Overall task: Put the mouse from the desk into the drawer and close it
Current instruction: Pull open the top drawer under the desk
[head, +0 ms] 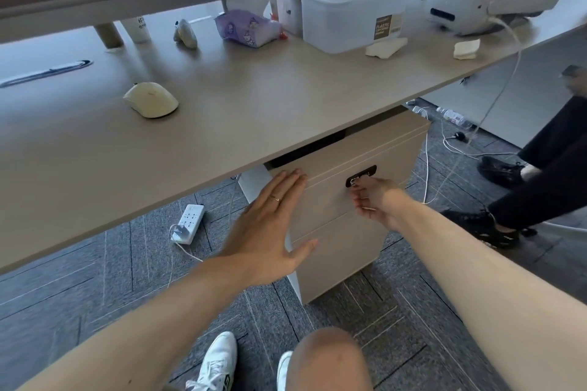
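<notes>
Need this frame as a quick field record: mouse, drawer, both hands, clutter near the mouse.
mouse: cream mouse lying on the desk, untouched
drawer: top drawer of the cabinet under the desk looks shut or nearly so
left hand: left hand open, palm flat against the drawer front
right hand: right hand with its fingers at the dark lock, seemingly on a key
nearby: pen to the mouse's left; tissue pack behind it

Left hand (270, 225) flat on drawer (330, 200), right hand (373, 200) at its lock, mouse (151, 99) on desk (254, 98)
</notes>
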`<state>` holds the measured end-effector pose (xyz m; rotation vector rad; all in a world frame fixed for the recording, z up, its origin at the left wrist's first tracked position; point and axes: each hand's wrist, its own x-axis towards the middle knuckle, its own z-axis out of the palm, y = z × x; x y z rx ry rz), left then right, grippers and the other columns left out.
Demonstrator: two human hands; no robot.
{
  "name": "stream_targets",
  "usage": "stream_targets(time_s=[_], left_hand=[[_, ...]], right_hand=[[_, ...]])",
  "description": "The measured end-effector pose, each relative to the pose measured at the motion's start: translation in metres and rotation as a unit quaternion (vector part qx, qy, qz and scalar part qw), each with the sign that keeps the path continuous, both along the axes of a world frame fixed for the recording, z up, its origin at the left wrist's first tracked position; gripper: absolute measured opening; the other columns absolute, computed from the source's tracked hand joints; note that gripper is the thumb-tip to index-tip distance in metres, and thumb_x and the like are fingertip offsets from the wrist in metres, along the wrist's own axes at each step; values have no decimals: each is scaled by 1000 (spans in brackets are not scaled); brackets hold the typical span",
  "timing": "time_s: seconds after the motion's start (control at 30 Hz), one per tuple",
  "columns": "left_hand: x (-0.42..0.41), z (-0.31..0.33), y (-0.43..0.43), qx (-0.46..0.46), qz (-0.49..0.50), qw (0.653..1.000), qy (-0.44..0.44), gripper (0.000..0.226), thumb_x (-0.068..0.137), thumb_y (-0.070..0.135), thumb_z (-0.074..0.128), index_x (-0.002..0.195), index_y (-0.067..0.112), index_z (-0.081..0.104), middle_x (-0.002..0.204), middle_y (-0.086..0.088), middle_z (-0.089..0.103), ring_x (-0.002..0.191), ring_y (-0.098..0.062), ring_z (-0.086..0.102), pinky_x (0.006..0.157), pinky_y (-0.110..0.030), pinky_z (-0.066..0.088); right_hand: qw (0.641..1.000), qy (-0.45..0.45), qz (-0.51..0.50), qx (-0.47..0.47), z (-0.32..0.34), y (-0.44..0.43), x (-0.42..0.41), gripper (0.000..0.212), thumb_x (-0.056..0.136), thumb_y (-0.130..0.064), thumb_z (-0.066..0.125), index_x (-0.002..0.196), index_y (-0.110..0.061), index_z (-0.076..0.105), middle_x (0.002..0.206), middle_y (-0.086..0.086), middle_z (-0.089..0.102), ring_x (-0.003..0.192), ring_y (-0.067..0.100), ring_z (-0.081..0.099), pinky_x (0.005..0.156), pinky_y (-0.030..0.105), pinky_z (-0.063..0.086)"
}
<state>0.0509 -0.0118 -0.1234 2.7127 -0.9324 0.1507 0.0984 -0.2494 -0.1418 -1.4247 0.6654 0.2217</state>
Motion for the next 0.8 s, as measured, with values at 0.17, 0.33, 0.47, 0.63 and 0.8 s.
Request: stream_targets(time_s=[0.17, 0.33, 0.47, 0.63, 0.8], left_hand=[[0, 3, 2, -9, 2, 1000, 9, 98, 93, 66, 51, 164, 27, -4, 171, 18, -12, 153, 2, -18, 124, -22, -4], [0, 3, 2, -9, 7, 1000, 18, 97, 93, 72, 44, 164, 29, -7, 170, 20, -16, 152, 3, -21, 121, -22, -7], [-2, 3, -1, -16, 20, 999, 25, 97, 92, 76, 40, 164, 30, -6, 169, 21, -16, 152, 3, -20, 124, -26, -3], [-7, 7, -7, -26, 37, 997, 54, 104, 85, 85, 37, 164, 29, -1, 171, 20, -10, 154, 2, -16, 126, -31, 3], [-10, 14, -10, -30, 55, 995, 79, 100, 88, 82, 40, 164, 29, 3, 171, 19, -5, 155, 0, -11, 127, -35, 8]], right_hand=[[999, -13, -45, -1, -7, 6, 0, 23, 98, -17, 50, 77, -10, 55, 65, 6, 53, 52, 17, 45, 45, 25, 43], [997, -25, -70, -11, -10, 5, -17, 16, 96, -16, 51, 81, -11, 55, 62, 6, 53, 48, 16, 45, 43, 24, 42], [995, -52, -89, 7, -11, -6, -61, 20, 96, -8, 46, 82, -12, 59, 66, 6, 55, 57, 17, 48, 54, 29, 44], [995, -61, -71, -26, -8, -16, -102, 23, 98, -16, 43, 82, -12, 59, 68, 5, 54, 59, 17, 49, 58, 29, 44], [994, -57, -79, -39, -7, -24, -135, 21, 98, -19, 46, 82, -11, 56, 66, 6, 54, 61, 20, 50, 60, 32, 43]])
